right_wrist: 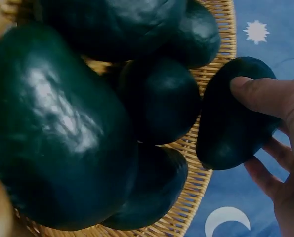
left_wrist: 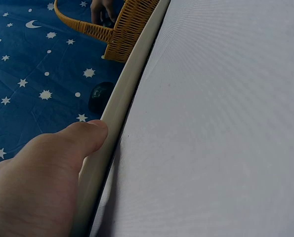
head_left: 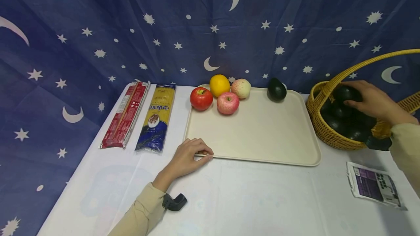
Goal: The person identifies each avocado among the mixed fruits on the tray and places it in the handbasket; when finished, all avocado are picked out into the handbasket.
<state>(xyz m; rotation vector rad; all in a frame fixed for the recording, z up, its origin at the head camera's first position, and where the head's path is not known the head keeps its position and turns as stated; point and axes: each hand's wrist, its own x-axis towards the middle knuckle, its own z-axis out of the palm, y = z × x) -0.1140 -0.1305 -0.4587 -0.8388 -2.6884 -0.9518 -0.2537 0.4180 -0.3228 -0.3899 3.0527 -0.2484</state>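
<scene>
My right hand (head_left: 374,99) grips a dark green avocado (right_wrist: 235,113) at the rim of the yellow wicker basket (head_left: 334,139). Several more avocados (right_wrist: 63,128) fill the basket beneath it. My left hand (head_left: 190,156) is at the near left edge of the cream tray (head_left: 262,134), its thumb lying on the rim in the left wrist view and its other fingers curled at the edge. Along the tray's back stand a red tomato (head_left: 201,98), an orange (head_left: 219,85), a pale peach (head_left: 241,88), a pink apple (head_left: 228,103) and one avocado (head_left: 276,90).
Left of the tray lie a red pack (head_left: 126,115) and a blue-and-yellow spaghetti pack (head_left: 157,115). A purple-and-white packet (head_left: 375,185) lies in front of the basket. The basket's tall handle (head_left: 370,61) arches above the right hand. Behind everything hangs a star-patterned blue cloth (head_left: 183,21).
</scene>
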